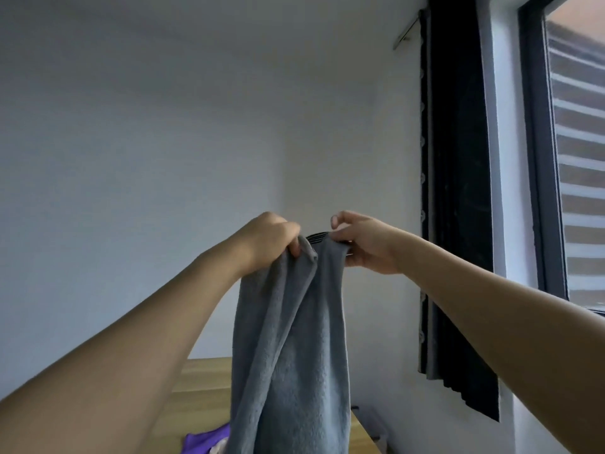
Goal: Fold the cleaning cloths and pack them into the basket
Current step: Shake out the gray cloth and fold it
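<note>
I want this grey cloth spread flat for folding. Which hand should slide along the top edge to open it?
Probably the right hand: it only pinches the striped hem, while the left hand grips bunched grey cloth and can anchor it.

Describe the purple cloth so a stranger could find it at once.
Start at the wooden table along the bottom of the view, below the white wall. Both raised hands hold a grey cloth that hangs down over it. The purple cloth lies on the tabletop just left of the grey one's lower end, the only vivid purple thing in sight.
</note>
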The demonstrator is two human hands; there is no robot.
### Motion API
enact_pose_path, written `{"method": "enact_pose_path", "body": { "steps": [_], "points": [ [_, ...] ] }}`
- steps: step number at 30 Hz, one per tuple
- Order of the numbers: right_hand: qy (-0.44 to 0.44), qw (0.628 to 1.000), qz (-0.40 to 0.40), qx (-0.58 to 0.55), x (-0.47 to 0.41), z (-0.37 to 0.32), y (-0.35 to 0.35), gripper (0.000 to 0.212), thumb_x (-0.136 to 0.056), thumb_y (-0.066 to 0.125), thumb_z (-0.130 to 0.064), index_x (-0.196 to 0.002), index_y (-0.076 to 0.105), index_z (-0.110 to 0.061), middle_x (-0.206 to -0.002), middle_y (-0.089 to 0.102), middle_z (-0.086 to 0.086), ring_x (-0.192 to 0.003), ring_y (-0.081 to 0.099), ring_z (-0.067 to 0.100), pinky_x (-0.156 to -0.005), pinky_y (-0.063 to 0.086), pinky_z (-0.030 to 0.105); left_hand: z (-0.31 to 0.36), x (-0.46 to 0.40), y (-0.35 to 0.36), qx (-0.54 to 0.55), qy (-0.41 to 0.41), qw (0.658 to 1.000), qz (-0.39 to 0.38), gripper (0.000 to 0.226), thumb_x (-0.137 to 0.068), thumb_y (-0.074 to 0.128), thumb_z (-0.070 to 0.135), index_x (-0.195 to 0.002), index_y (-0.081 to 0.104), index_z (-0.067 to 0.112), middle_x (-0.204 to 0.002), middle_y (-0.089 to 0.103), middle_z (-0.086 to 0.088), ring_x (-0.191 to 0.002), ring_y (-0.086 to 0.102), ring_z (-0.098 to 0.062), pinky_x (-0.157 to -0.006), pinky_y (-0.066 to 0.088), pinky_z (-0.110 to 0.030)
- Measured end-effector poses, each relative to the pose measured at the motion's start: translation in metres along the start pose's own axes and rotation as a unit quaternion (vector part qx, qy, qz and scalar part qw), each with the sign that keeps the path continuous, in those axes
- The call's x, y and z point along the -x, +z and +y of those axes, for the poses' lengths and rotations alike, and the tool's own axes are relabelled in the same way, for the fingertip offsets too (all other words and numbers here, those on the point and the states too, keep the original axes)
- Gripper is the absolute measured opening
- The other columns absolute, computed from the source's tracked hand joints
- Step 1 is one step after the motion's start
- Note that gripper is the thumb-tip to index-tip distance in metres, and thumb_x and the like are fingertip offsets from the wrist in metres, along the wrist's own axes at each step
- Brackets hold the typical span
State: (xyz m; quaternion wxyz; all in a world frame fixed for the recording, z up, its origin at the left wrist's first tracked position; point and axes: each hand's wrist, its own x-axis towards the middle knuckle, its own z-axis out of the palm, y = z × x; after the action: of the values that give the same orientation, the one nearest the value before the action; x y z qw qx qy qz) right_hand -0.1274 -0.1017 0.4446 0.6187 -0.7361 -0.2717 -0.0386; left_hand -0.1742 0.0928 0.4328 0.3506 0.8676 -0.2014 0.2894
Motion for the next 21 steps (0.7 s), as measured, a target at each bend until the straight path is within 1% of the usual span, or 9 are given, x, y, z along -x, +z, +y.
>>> {"method": "enact_pose_path", "body": {
  "steps": [3,6,8,9,11,13,15,18,21],
  "points": [
    [0.001,0.996,0.002,0.091,0.011,0.008,-0.006,0.034,-0.092,0.037,0.009,-0.081,0.06,-0.013,-0.085,0.062,0.006,-0.077,0.059,0.017,-0.073,0.055,0.031,-0.004,0.001,0.005,0.025,0.028,0.999,0.007,0.03,-0.085,0.041,0.005,-0.073,0.064,0.02,-0.074,0.058,-0.006,-0.061,0.043,-0.016,-0.056,0.035,-0.026],
    [0.013,0.998,0.018,0.062,0.024,0.013,-0.005,0.034,-0.086,0.034,0.007,-0.083,0.065,-0.007,-0.093,0.065,0.01,-0.084,0.06,0.023,-0.08,0.056,0.036,-0.008,-0.001,0.014,0.039,0.034,0.999,0.014,0.016,-0.094,0.044,0.006,-0.094,0.054,0.017,-0.092,0.06,-0.009,-0.071,0.048,-0.016,-0.058,0.038,-0.025],
    [0.025,0.999,-0.022,0.022,0.032,0.017,-0.006,0.025,-0.088,0.04,-0.007,-0.092,0.064,-0.003,-0.096,0.063,0.011,-0.084,0.059,0.026,-0.085,0.052,0.041,-0.009,-0.004,0.021,0.031,0.026,0.999,0.016,0.012,-0.094,0.047,0.009,-0.1,0.048,0.02,-0.102,0.061,-0.01,-0.08,0.052,-0.018,-0.061,0.042,-0.026],
    [0.028,0.998,-0.045,0.034,0.035,0.019,-0.007,0.025,-0.09,0.045,-0.016,-0.099,0.063,-0.002,-0.098,0.062,0.011,-0.085,0.059,0.026,-0.085,0.051,0.042,-0.009,-0.005,0.024,0.026,0.021,0.999,0.018,0.015,-0.093,0.048,0.009,-0.102,0.045,0.021,-0.106,0.06,-0.01,-0.084,0.054,-0.019,-0.062,0.043,-0.027],
    [0.033,0.989,-0.08,0.12,0.039,0.02,-0.009,0.036,-0.088,0.057,-0.033,-0.109,0.063,-0.005,-0.106,0.063,0.01,-0.092,0.061,0.026,-0.086,0.052,0.04,-0.006,-0.007,0.028,0.019,0.012,0.999,0.033,0.018,-0.091,0.052,0.011,-0.104,0.044,0.02,-0.109,0.06,-0.009,-0.092,0.057,-0.023,-0.066,0.047,-0.031],
    [0.03,0.972,-0.078,0.22,0.043,0.017,-0.008,0.043,-0.086,0.065,-0.042,-0.113,0.064,-0.009,-0.111,0.066,0.009,-0.1,0.063,0.024,-0.084,0.055,0.034,-0.001,-0.011,0.028,0.022,0.004,0.998,0.05,0.019,-0.088,0.056,0.012,-0.103,0.047,0.02,-0.11,0.062,-0.008,-0.097,0.059,-0.024,-0.075,0.052,-0.038],
    [0.002,0.961,-0.021,0.276,0.044,0.014,-0.009,0.033,-0.086,0.069,-0.034,-0.101,0.067,-0.005,-0.096,0.068,0.006,-0.086,0.064,0.02,-0.072,0.055,0.026,0.006,-0.016,0.029,0.017,-0.003,0.998,0.055,0.02,-0.086,0.06,0.014,-0.102,0.049,0.019,-0.107,0.062,-0.006,-0.097,0.06,-0.023,-0.081,0.053,-0.041],
    [-0.039,0.938,0.07,0.338,0.04,0.007,-0.017,0.014,-0.085,0.067,-0.017,-0.076,0.064,-0.006,-0.07,0.054,0.004,-0.064,0.049,0.015,-0.057,0.044,0.025,0.024,-0.017,0.027,0.008,-0.013,0.999,0.042,0.019,-0.083,0.063,0.02,-0.1,0.055,0.017,-0.097,0.059,-0.001,-0.088,0.057,-0.016,-0.072,0.049,-0.033],
    [-0.047,0.932,0.126,0.338,0.034,-0.009,-0.028,0.021,-0.08,0.061,-0.014,-0.061,0.052,-0.013,-0.062,0.043,0.003,-0.059,0.039,0.016,-0.055,0.033,0.028,0.041,-0.012,0.022,0.049,-0.05,0.996,-0.061,0.018,-0.077,0.056,0.028,-0.078,0.05,0.012,-0.08,0.048,-0.005,-0.073,0.043,-0.023,-0.068,0.035,-0.035]
  ]
}}
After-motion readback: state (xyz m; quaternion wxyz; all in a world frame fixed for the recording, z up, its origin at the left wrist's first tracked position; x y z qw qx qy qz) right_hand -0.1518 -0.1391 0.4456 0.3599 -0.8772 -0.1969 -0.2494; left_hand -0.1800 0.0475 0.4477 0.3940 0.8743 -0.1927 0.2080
